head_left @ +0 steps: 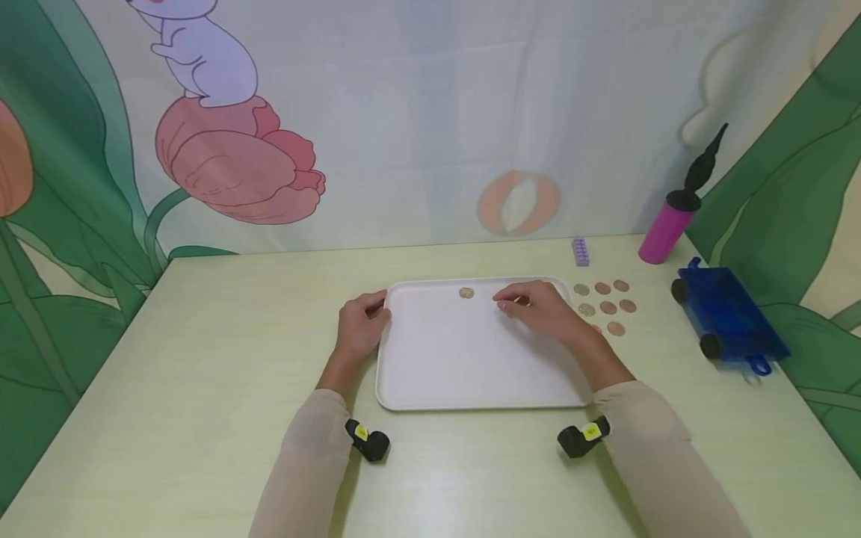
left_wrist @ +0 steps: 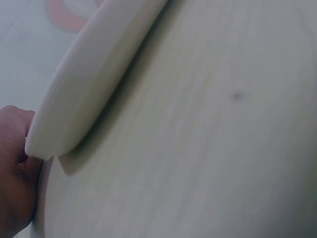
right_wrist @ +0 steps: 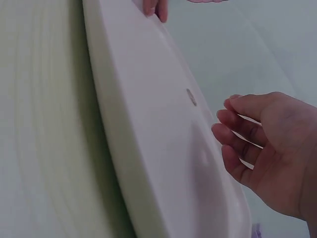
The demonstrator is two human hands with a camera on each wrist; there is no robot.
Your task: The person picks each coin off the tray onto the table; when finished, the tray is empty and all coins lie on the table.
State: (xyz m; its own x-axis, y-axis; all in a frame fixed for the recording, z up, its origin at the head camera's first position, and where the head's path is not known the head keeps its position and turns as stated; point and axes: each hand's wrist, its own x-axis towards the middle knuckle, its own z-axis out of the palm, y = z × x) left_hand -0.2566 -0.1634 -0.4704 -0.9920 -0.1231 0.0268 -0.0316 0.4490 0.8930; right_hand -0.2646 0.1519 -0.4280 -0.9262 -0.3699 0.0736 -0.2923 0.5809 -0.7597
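Note:
A white rectangular tray [head_left: 471, 359] lies on the table with one gold-coloured coin [head_left: 466, 293] near its far edge. My left hand [head_left: 362, 327] grips the tray's left rim near the far corner; the left wrist view shows that hand [left_wrist: 17, 171] at the tray's end. Above the tray's right part hovers my right hand [head_left: 541, 306], its fingers loosely bent. In the right wrist view no object shows between the thumb and fingers of this hand [right_wrist: 270, 144], and the coin [right_wrist: 191, 97] lies apart from it.
Several copper and silvery coins [head_left: 608, 307] lie right of the tray, some partly behind my right forearm. Behind them are a purple toy brick [head_left: 581, 252] and a pink pump [head_left: 666, 230] with a black top. A blue wheeled toy cart [head_left: 733, 314] stands farther right.

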